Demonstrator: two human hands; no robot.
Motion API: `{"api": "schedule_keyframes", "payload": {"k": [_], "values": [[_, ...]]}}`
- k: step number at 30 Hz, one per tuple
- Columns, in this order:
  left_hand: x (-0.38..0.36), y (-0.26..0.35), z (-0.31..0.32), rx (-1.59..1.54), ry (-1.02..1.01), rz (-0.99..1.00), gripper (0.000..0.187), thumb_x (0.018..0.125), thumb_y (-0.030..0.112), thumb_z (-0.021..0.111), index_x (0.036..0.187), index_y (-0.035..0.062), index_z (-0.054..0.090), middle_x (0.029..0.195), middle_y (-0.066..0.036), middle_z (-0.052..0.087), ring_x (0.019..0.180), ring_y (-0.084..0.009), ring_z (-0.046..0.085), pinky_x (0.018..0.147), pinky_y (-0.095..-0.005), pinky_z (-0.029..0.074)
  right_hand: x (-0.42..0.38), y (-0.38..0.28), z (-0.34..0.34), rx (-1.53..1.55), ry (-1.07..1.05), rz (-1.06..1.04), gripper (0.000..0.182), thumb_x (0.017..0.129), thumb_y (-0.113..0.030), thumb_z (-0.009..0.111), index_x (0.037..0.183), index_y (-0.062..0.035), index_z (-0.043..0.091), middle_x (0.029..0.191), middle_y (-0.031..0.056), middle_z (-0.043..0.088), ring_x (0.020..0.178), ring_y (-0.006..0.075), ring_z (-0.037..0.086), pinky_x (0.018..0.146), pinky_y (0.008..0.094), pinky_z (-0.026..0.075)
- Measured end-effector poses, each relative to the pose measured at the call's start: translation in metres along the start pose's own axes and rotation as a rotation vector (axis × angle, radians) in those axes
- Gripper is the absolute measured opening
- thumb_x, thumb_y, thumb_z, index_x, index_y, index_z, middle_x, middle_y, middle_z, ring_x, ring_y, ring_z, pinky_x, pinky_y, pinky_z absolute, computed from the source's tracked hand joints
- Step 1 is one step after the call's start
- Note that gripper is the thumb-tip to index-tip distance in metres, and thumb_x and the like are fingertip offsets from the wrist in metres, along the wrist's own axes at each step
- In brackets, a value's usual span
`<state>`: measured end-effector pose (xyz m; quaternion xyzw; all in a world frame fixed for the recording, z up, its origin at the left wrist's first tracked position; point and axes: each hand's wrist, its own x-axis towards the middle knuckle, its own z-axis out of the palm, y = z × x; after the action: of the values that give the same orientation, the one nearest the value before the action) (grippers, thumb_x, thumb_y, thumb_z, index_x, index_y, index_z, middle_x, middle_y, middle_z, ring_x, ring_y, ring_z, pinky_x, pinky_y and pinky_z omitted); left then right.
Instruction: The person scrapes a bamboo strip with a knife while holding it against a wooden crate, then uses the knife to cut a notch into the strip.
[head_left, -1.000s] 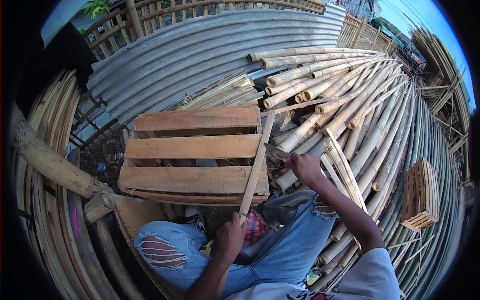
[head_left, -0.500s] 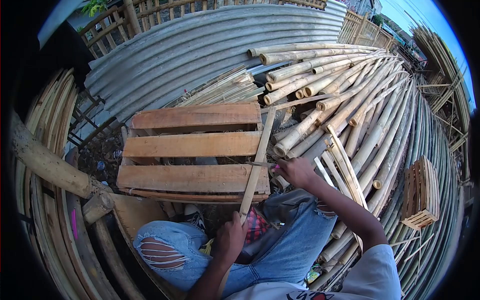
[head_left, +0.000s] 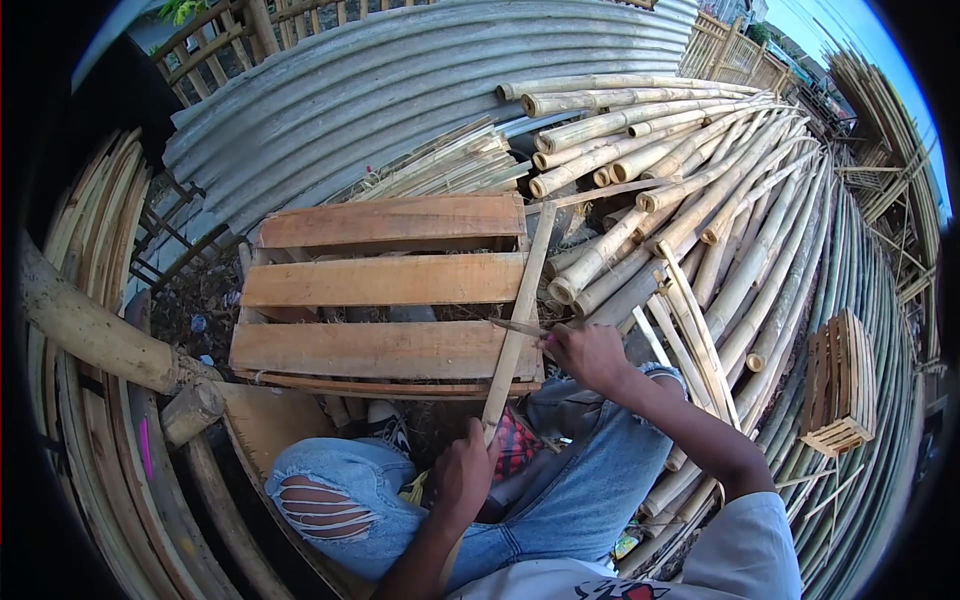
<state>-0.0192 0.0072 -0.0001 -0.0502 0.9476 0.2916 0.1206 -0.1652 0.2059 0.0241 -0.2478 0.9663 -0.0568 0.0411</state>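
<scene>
My left hand [head_left: 465, 472] is closed around the near end of a long flat bamboo strip [head_left: 523, 310], low between my knees. The strip slants up and away across the right end of a slatted wooden crate [head_left: 380, 347]. In my right hand [head_left: 592, 357] is a knife [head_left: 517, 328] with a pinkish handle, gripped to the right of the strip. Its thin blade crosses the strip at about mid-length and points left over the crate. My fingers cover most of the handle.
Cut bamboo poles [head_left: 600, 250] are piled at the right, with split pieces [head_left: 690, 340] near my right arm. Corrugated sheeting [head_left: 400, 90] stands behind the crate. A small crate [head_left: 838, 385] sits far right. A thick bamboo pole [head_left: 100, 325] juts in from the left.
My right hand has drawn slightly toward me, and the knife is tilted a little more, handle end lower. My left hand keeps its hold on the strip. The view has dipped slightly.
</scene>
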Motion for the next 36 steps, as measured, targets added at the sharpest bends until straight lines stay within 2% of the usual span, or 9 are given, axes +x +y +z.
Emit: {"api": "schedule_keyframes", "payload": {"k": [2,5,9,13,17,20,30,33,36], "values": [[-0.001,0.001,-0.001,0.007,0.000,0.007,0.032,0.091,0.032,0.054,0.098,0.0007,0.049,0.066,-0.024,0.061,0.065,-0.0415,0.062,0.056,-0.0485,0.050,0.016,0.019,-0.004,-0.029,0.139,0.119,0.033,0.092,-0.038,0.048,0.086,-0.0070,0.059,0.059,0.0153,0.060,0.056,0.0346,0.062,0.048,0.0441,0.046],[-0.001,0.002,-0.002,-0.008,-0.006,-0.007,0.033,0.091,0.032,0.053,0.098,0.0003,0.049,0.066,-0.024,0.061,0.066,-0.0419,0.062,0.056,-0.0488,0.050,0.027,0.022,-0.013,-0.079,0.134,0.193,0.033,0.091,-0.038,0.049,0.086,-0.0066,0.059,0.058,0.0158,0.060,0.056,0.0348,0.062,0.048,0.0443,0.046],[-0.001,0.002,-0.005,-0.031,-0.008,0.009,0.032,0.092,0.031,0.052,0.098,-0.0001,0.049,0.065,-0.024,0.060,0.066,-0.0423,0.062,0.057,-0.0488,0.050,0.016,0.007,-0.002,-0.074,0.100,0.017,0.033,0.092,-0.037,0.048,0.085,-0.0064,0.060,0.058,0.0161,0.060,0.055,0.0341,0.062,0.048,0.0444,0.046],[-0.002,0.005,-0.008,-0.017,-0.018,0.010,0.031,0.092,0.031,0.052,0.098,0.0000,0.049,0.066,-0.024,0.060,0.066,-0.0424,0.062,0.058,-0.0489,0.050,0.026,0.013,-0.010,-0.055,0.135,0.218,0.034,0.092,-0.037,0.048,0.083,-0.0065,0.060,0.060,0.0157,0.061,0.056,0.0339,0.062,0.049,0.0449,0.048],[-0.003,0.003,-0.007,-0.011,-0.026,0.013,0.031,0.092,0.030,0.052,0.098,-0.0002,0.049,0.066,-0.024,0.060,0.066,-0.0424,0.062,0.058,-0.0489,0.050,0.016,0.003,-0.014,-0.136,0.049,0.011,0.033,0.093,-0.036,0.046,0.084,-0.0067,0.060,0.058,0.0150,0.060,0.054,0.0322,0.062,0.045,0.0422,0.047],[-0.003,0.004,-0.006,-0.029,-0.005,0.023,0.031,0.092,0.031,0.052,0.098,-0.0001,0.049,0.066,-0.024,0.060,0.066,-0.0422,0.062,0.058,-0.0492,0.050,0.028,0.019,-0.016,-0.126,0.139,0.113,0.034,0.093,-0.036,0.046,0.084,-0.0067,0.060,0.058,0.0150,0.060,0.053,0.0322,0.061,0.045,0.0426,0.046],[-0.002,0.003,-0.006,-0.044,-0.024,0.004,0.032,0.092,0.030,0.052,0.100,-0.0006,0.049,0.066,-0.025,0.060,0.066,-0.0426,0.062,0.058,-0.0492,0.050,0.008,0.012,-0.004,-0.121,0.069,0.014,0.036,0.092,-0.039,0.047,0.080,-0.0077,0.060,0.057,0.0138,0.060,0.053,0.0320,0.061,0.046,0.0426,0.046],[-0.003,0.003,-0.003,-0.053,-0.010,0.013,0.031,0.091,0.030,0.053,0.099,-0.0004,0.049,0.066,-0.024,0.060,0.066,-0.0426,0.062,0.058,-0.0490,0.050,0.020,0.024,-0.010,-0.090,0.052,0.210,0.035,0.092,-0.039,0.047,0.081,-0.0079,0.060,0.058,0.0153,0.060,0.054,0.0326,0.062,0.047,0.0441,0.046],[0.000,0.002,-0.003,-0.051,-0.009,0.003,0.031,0.091,0.030,0.053,0.099,-0.0002,0.049,0.065,-0.024,0.060,0.066,-0.0427,0.061,0.057,-0.0490,0.050,0.009,0.016,-0.003,-0.108,0.072,0.036,0.035,0.093,-0.038,0.046,0.081,-0.0076,0.060,0.059,0.0155,0.060,0.054,0.0322,0.062,0.046,0.0432,0.047]]}}
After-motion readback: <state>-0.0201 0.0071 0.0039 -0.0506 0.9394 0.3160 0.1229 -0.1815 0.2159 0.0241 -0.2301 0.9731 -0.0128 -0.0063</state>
